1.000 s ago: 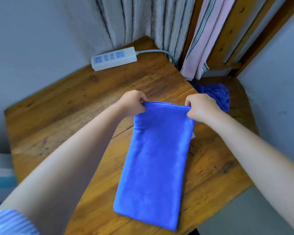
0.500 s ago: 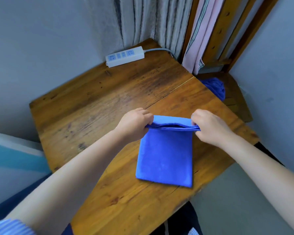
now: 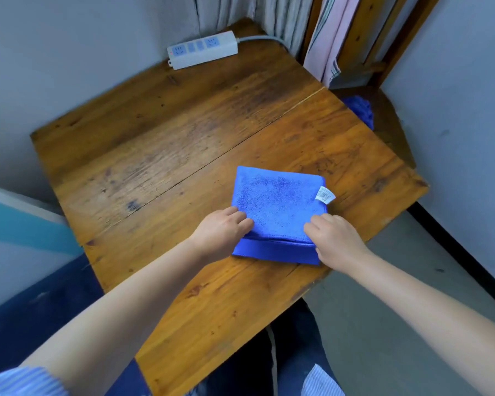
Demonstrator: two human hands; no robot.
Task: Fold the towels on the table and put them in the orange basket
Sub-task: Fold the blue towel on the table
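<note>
**Both hands on the near edge of a folded blue towel**

A blue towel [image 3: 277, 207] lies folded into a thick, roughly square pad on the wooden surface [image 3: 160, 155], toward the 4 o'clock part of the top, close to its near right edge. The upper layer stops short of the layer beneath, so a strip of the lower fold shows along the near side. A small white label [image 3: 325, 194] sticks out at the towel's 2 o'clock corner.

The left hand [image 3: 222, 231] rests on the towel's 7 o'clock corner, its fingers bent and lying on the top layer at the edge. Its grip looks like a press or light pinch on the cloth; whether the thumb is tucked under the fold cannot be told. The right hand [image 3: 333, 240] sits on the 5 o'clock corner, fingers curled down over the near edge of the top layer. Its thumb is hidden, so whether that grip is closed on the cloth or only pressing it cannot be told either. Both forearms reach in from 6 o'clock, and a striped sleeve [image 3: 23, 381] shows at the lower left.

At 12 o'clock on the surface, against the wall, lies a white power strip [image 3: 203, 50] with its cable running off to the right. Beyond the 2 o'clock corner, a second bundle of blue cloth [image 3: 360, 111] sits crumpled on a darker wooden seat or ledge. A pink striped cloth [image 3: 330, 41] hangs above it, beside grey curtains [image 3: 269, 15].
</note>
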